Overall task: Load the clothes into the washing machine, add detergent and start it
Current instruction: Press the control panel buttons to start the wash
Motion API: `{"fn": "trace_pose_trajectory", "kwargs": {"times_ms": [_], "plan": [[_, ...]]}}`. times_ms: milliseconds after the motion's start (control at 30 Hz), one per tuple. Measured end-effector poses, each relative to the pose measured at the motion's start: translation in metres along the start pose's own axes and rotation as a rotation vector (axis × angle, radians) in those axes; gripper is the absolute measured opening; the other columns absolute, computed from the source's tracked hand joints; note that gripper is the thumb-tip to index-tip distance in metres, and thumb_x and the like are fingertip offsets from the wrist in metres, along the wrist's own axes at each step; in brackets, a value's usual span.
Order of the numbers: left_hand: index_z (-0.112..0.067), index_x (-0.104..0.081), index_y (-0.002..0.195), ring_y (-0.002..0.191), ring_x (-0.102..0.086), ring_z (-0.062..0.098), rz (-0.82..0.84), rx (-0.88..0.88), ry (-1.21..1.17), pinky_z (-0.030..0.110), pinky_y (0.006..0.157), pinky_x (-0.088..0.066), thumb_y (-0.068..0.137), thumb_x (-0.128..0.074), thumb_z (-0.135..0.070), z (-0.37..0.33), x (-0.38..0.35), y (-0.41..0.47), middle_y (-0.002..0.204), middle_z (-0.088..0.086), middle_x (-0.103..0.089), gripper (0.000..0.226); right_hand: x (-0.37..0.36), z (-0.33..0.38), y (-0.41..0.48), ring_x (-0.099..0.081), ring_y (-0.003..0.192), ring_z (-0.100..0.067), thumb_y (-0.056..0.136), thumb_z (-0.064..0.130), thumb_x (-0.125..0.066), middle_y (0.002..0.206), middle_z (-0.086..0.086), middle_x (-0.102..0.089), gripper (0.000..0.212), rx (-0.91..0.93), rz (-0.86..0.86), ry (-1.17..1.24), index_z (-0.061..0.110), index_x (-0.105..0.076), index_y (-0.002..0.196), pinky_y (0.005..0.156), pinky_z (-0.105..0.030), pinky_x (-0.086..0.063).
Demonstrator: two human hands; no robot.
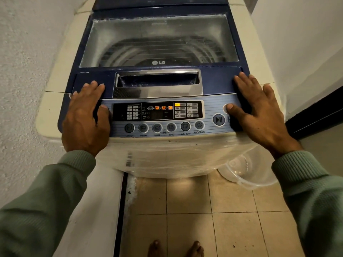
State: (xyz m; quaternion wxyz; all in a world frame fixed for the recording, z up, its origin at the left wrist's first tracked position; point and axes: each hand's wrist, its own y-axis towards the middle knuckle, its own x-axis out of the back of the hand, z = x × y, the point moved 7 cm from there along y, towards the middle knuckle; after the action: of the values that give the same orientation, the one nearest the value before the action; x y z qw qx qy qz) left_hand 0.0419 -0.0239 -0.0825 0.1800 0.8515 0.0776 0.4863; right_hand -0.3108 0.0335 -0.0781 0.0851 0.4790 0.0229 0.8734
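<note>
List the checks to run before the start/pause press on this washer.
1. Lid closed: ok.
2. Control panel powered: ok, orange indicators are lit.
3. Drum loaded with clothes: cannot tell; the hazy lid glass shows only drum ribs.
4. Detergent added: cannot tell.
5. Start/pause button uncovered: ok; the thumb of the right hand rests on the round button just above it.
6. Hands free: ok; the left hand and the right hand lie flat on the machine top, no grip on anything.
</note>
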Motion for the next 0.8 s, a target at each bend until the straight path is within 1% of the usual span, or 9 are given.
{"fn": "trace_pose_trajectory", "kwargs": {"times_ms": [133,200,300,467,600,800], "plan": [[-0.012,-0.04,0.145,0.144,-0.028,0.02,0.035,-0.026,0.041,0.033,0.12,-0.012,0.095,-0.035,-0.042,0.0,-0.001,0.0,0.152,0.008,-0.037,0.058,-0.002,-0.003,0.001,-0.008,0.147,-0.003,0.09,0.044,-0.037,0.159,0.01,-0.018,0.065,-0.016,-0.035,0.007,0.024,-0.028,0.151,0.12,-0.03,0.003],[-0.013,-0.037,0.147,0.145,-0.026,0.021,0.065,-0.049,0.064,0.035,0.12,-0.011,0.094,-0.033,-0.05,-0.002,-0.002,0.0,0.154,0.009,-0.035,0.065,-0.002,-0.004,0.001,-0.01,0.147,-0.004,0.093,0.043,-0.033,0.159,0.01,-0.02,0.062,-0.006,-0.062,-0.006,0.024,-0.029,0.151,0.121,-0.031,0.001],[-0.014,-0.031,0.15,0.147,-0.018,0.02,0.143,-0.077,0.098,0.039,0.121,-0.008,0.089,-0.031,-0.061,-0.003,-0.004,0.001,0.158,0.007,-0.026,0.077,-0.003,-0.003,0.0,-0.013,0.147,-0.007,0.096,0.043,-0.029,0.158,0.008,-0.023,0.058,0.01,-0.106,-0.046,0.023,-0.031,0.15,0.121,-0.035,-0.002],[-0.013,-0.019,0.153,0.148,-0.007,0.014,0.261,-0.202,0.213,0.042,0.122,-0.003,0.085,-0.024,-0.076,-0.006,-0.009,0.001,0.161,0.005,-0.014,0.093,-0.005,0.002,-0.003,-0.018,0.147,-0.013,0.097,0.046,-0.019,0.158,0.002,-0.026,0.061,0.023,-0.159,-0.177,0.019,-0.032,0.15,0.121,-0.041,-0.008],[-0.012,-0.015,0.153,0.147,-0.005,0.012,0.299,-0.212,0.24,0.044,0.122,-0.003,0.081,-0.02,-0.082,-0.006,-0.011,0.001,0.161,0.005,-0.013,0.101,-0.006,0.003,-0.003,-0.017,0.148,-0.015,0.096,0.05,-0.016,0.158,0.001,-0.025,0.065,0.026,-0.159,-0.214,0.019,-0.03,0.151,0.121,-0.041,-0.008],[-0.012,-0.013,0.153,0.147,-0.004,0.013,0.33,-0.238,0.252,0.046,0.121,-0.003,0.078,-0.026,-0.082,-0.004,-0.012,0.001,0.161,0.006,-0.012,0.104,-0.007,0.004,-0.003,-0.019,0.147,-0.015,0.097,0.049,-0.019,0.158,0.0,-0.027,0.063,0.024,-0.171,-0.236,0.019,-0.031,0.151,0.121,-0.042,-0.009]]}}
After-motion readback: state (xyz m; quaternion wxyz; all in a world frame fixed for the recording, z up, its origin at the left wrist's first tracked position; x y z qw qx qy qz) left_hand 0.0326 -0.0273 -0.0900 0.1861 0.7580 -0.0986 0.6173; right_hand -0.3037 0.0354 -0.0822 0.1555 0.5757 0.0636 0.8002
